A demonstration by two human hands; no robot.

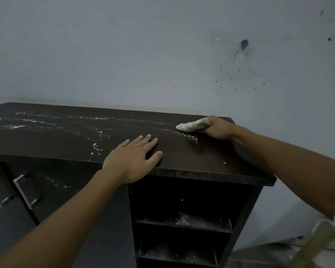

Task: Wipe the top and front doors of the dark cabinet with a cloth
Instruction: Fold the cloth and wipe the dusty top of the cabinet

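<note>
The dark cabinet's top [66, 136] stretches across the view, streaked with white dust. My right hand [218, 129] grips a bunched pale cloth [190, 125] and presses it onto the top near the back right corner. My left hand [133, 159] lies flat, fingers spread, on the top by the front edge and holds nothing. Below at the left are the front doors [52, 190] with two metal bar handles [26, 192]; white specks mark one door.
A grey wall [143, 55] with dark splatter marks stands right behind the cabinet. Under the top at the right is an open section with dusty shelves [184, 223]. A pale object, blurred, shows at the lower right corner [321, 240].
</note>
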